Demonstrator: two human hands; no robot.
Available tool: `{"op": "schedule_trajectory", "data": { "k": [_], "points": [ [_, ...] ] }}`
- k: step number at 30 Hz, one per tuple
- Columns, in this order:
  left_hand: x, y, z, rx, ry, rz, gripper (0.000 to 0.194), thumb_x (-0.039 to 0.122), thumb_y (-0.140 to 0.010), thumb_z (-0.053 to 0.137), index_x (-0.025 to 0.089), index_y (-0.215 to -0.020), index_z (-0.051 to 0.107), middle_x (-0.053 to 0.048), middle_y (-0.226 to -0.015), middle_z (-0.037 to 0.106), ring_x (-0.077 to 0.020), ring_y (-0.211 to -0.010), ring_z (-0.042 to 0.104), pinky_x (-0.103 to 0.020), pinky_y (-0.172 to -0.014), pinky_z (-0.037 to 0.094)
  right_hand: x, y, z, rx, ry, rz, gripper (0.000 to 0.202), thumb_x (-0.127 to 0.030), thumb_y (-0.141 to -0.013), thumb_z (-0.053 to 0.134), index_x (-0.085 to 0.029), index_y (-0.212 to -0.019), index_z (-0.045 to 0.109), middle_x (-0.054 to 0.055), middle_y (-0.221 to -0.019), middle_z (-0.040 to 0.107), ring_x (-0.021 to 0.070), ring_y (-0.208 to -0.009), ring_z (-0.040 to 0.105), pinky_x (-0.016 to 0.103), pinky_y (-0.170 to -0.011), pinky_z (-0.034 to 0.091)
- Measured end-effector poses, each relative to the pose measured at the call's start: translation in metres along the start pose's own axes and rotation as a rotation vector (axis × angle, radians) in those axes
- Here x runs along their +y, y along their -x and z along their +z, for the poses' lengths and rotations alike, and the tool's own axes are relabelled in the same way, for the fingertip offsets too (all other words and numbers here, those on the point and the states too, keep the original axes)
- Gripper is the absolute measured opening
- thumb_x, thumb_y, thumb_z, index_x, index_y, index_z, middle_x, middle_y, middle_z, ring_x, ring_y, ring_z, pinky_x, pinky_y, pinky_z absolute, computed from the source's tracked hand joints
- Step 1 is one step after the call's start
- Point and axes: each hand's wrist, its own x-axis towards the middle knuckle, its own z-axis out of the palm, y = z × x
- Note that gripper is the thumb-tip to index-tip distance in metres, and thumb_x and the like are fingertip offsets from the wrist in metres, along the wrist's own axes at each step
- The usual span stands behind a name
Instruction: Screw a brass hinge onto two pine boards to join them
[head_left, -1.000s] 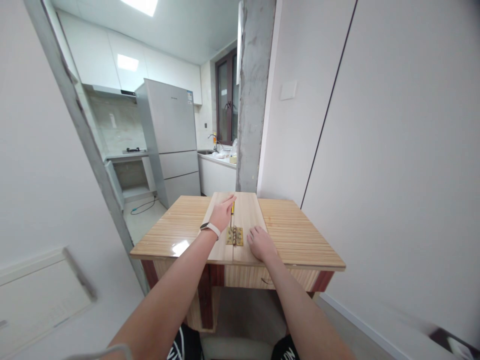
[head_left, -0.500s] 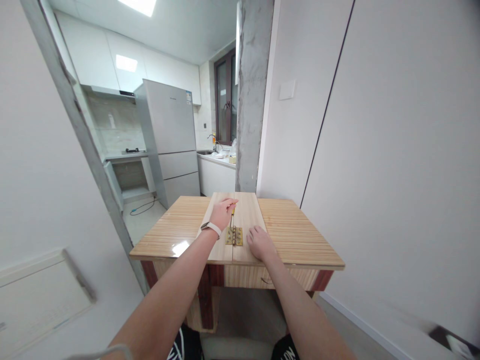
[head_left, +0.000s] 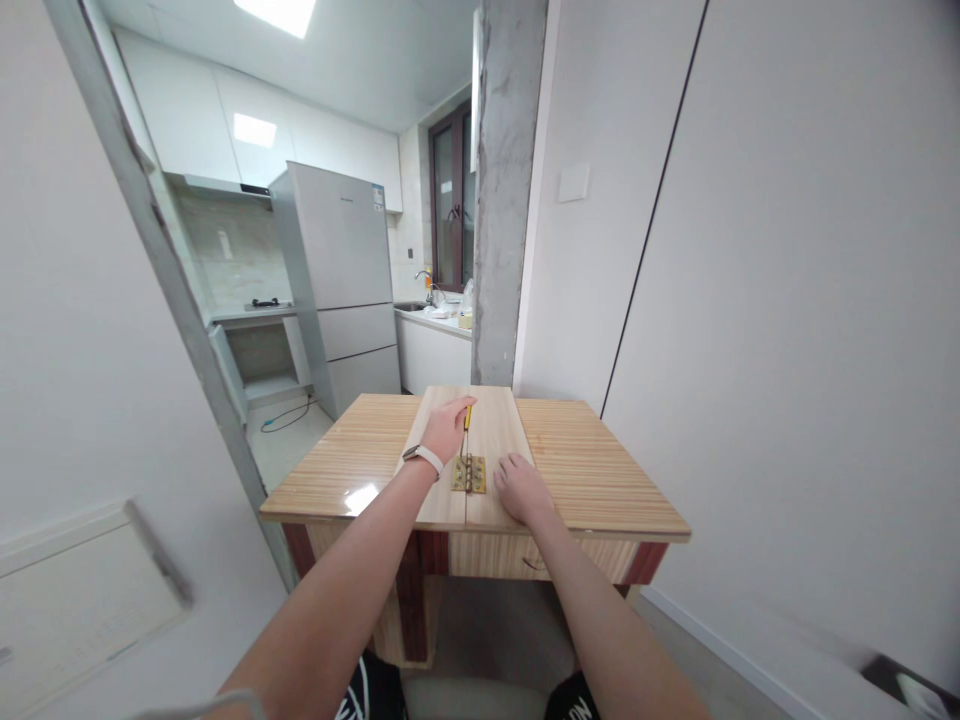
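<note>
My left hand [head_left: 448, 428], with a pale-banded watch at its wrist, is closed at the fingertips on a screwdriver [head_left: 468, 417] with a yellow handle. Its thin shaft points down to a brass hinge [head_left: 469, 476]. The hinge lies unfolded across the seam between two pale wooden boards [head_left: 491, 410], with screws showing in its plates; the screwdriver's tip is too small to make out. Just right of the hinge, my right hand [head_left: 523, 488] rests on the right-hand board with curled fingers. Whatever may be inside those fingers is hidden.
Beneath the boards stands a striped wooden table [head_left: 585, 450] with a drawer [head_left: 502, 553] at its front. A white wall [head_left: 750, 300] runs along the right. Past a grey pillar [head_left: 506, 200] are a fridge [head_left: 341, 240] and a kitchen counter with a sink.
The fingers of my left hand have shifted on the screwdriver, and more of its yellow handle shows. My right hand and the hinge stay in place.
</note>
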Motion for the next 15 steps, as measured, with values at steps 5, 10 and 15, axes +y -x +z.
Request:
{"op": "schedule_trajectory", "data": {
  "k": [5, 10, 15],
  "points": [
    [-0.0014, -0.0017, -0.0021, 0.023, -0.001, -0.025, 0.034, 0.012, -0.098, 0.052, 0.023, -0.123, 0.072, -0.006, -0.117, 0.074, -0.0205, -0.108, 0.069, -0.038, -0.101, 0.056, 0.0000, 0.0007, -0.0010, 0.002, 0.001, 0.005, 0.036, -0.040, -0.105, 0.038, -0.021, -0.114, 0.066, 0.013, -0.125, 0.063, 0.0235, -0.120, 0.052, 0.034, -0.108, 0.034],
    [-0.0034, -0.0013, -0.0028, 0.035, 0.020, -0.045, 0.026, 0.019, -0.099, 0.056, 0.022, -0.115, 0.076, -0.007, -0.112, 0.072, -0.0179, -0.096, 0.070, -0.032, -0.089, 0.060, 0.0002, 0.0008, -0.0011, -0.015, -0.011, 0.016, 0.036, -0.038, -0.104, 0.039, -0.021, -0.120, 0.066, 0.013, -0.129, 0.062, 0.0235, -0.124, 0.050, 0.035, -0.110, 0.032],
    [-0.0040, 0.0005, -0.0011, 0.057, -0.003, 0.018, 0.029, 0.020, -0.101, 0.052, 0.023, -0.119, 0.075, -0.007, -0.126, 0.071, -0.0203, -0.116, 0.067, -0.039, -0.109, 0.052, 0.0002, 0.0011, -0.0017, -0.006, -0.009, -0.002, 0.034, -0.037, -0.104, 0.039, -0.020, -0.117, 0.066, 0.013, -0.125, 0.063, 0.0239, -0.122, 0.051, 0.035, -0.109, 0.033]
  ]
}}
